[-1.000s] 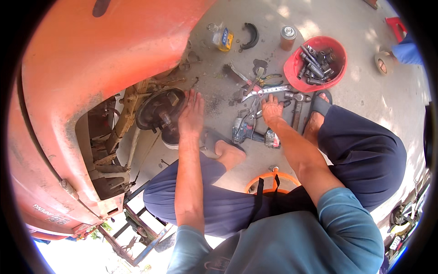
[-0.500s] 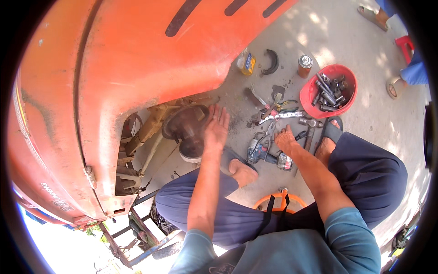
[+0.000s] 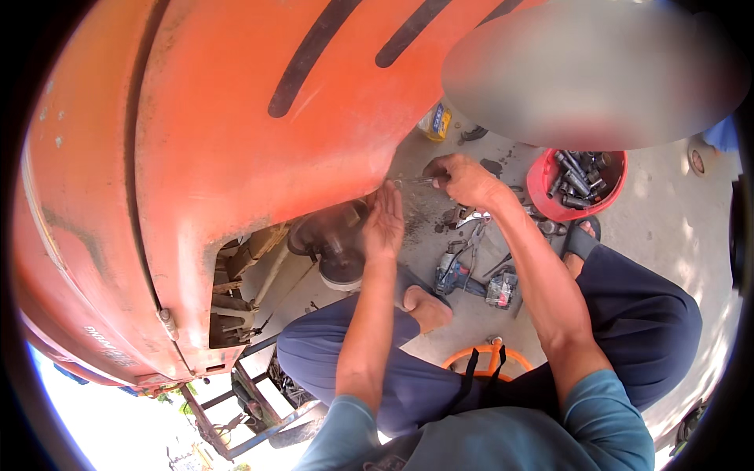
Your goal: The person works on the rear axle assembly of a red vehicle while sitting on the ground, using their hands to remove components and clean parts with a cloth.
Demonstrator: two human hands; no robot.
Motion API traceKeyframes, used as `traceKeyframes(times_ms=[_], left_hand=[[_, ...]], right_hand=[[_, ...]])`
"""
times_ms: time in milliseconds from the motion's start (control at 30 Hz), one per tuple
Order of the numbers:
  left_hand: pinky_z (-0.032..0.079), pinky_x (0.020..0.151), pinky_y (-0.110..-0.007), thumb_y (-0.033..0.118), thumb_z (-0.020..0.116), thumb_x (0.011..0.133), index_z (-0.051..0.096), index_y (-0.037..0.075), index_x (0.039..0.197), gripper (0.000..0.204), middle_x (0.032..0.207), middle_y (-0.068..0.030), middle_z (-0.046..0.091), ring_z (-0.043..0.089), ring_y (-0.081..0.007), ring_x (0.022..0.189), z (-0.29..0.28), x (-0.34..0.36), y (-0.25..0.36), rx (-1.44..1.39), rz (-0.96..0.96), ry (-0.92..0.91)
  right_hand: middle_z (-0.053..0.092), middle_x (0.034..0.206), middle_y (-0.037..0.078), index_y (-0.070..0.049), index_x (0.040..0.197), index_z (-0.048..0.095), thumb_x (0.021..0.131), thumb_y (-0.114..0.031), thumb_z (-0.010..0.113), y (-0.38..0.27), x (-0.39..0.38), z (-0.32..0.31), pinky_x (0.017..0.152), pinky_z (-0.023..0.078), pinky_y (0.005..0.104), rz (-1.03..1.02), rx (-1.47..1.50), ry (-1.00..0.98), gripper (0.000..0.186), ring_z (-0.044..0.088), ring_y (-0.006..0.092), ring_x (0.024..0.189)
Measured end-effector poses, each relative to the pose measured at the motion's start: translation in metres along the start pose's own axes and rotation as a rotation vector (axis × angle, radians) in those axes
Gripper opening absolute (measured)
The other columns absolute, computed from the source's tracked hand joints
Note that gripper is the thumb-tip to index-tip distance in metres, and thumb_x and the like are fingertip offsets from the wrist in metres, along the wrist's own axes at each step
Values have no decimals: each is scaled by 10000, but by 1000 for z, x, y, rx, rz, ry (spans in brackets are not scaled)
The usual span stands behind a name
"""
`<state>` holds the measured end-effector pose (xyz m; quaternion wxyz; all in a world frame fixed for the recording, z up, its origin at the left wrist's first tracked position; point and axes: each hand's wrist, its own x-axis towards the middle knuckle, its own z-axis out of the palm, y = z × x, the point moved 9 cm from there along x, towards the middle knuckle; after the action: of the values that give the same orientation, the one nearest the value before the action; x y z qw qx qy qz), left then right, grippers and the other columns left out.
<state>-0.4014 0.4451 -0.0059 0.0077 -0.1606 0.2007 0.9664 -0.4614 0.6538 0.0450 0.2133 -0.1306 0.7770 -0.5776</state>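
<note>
While an orange vehicle panel point(image 3: 236, 157) fills the left side, a dark round drum point(image 3: 339, 235) sits beneath its lower edge. The left hand point(image 3: 384, 225) reaches up just right of the drum; its grip is loose, palm showing and fingers stretched out, and whether the fingertips touch the drum or the panel cannot be told. Just beyond those fingertips, near the corner of the panel, is the free end of a thin metal tool point(image 3: 419, 180). It runs rightward into the right hand point(image 3: 465, 180), whose grip is clamped on the near end, thumb and fingers together, so that the visible length juts out to the left of the knuckles. Below this hand, on the floor point(image 3: 648, 220), lie a blue drill point(image 3: 450, 272) and a silver wrench point(image 3: 470, 218), with a hammer point(image 3: 552, 228) beyond the right forearm. Farthest right, a red bowl point(image 3: 540, 184) holds dark metal sockets point(image 3: 577, 177).
</note>
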Motion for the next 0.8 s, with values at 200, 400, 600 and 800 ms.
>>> traceKeyframes(times_ms=[200,400,600,800], left_hand=[[362,1183,-460,-127,479,886,480,-40,1366,488,1432,-142,515,452,-302,1362,-26,-6,4,-223,61,107],[371,1164,-496,-120,495,812,531,-29,1312,510,1382,-156,554,496,-313,1320,-40,-29,50,-126,189,152],[336,1153,-523,247,667,820,566,38,1318,549,1388,-134,563,481,-308,1330,-3,-48,46,-108,271,161],[333,1149,-530,343,708,805,572,57,1321,605,1390,-110,563,473,-297,1331,-3,-44,43,-173,292,123]], right_hand=[[719,953,150,20,1108,690,886,-59,616,-5,36,26,832,508,362,-119,509,97,247,670,235,899],[705,913,93,35,1127,690,893,-43,634,6,52,69,789,508,327,-19,759,26,253,636,161,838],[699,875,75,19,1105,712,870,-14,652,4,60,87,715,510,290,-23,917,-110,245,624,134,812],[720,933,68,8,1139,714,870,2,656,11,74,97,726,520,272,-33,937,-250,275,645,136,840]])
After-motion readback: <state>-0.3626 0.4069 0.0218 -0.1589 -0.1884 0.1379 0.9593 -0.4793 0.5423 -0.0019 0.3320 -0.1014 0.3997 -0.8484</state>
